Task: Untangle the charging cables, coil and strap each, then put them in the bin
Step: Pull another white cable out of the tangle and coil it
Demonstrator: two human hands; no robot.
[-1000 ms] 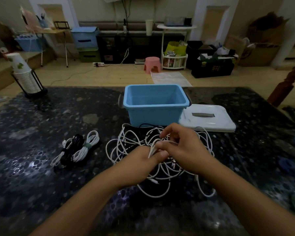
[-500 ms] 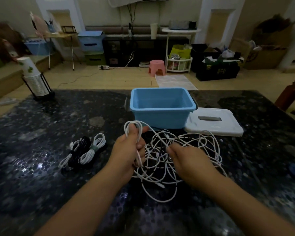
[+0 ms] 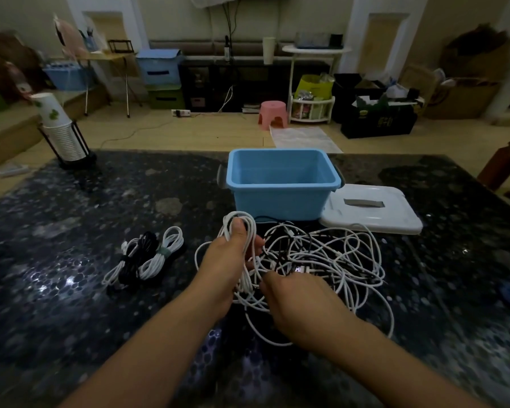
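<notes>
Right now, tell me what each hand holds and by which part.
The left hand grips a bunch of white cable loops around their middle. The right hand reaches into the tangle; its grip is hidden.

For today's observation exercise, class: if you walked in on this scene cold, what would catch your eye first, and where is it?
First, the tangle of white and black cables mid-table, with the left hand gripping a bunch of white loops and the right hand reaching into the mess. Just behind stands the open blue bin, its white lid lying to its right. Left of the hands lie coiled cables, one with a green strap.
</notes>
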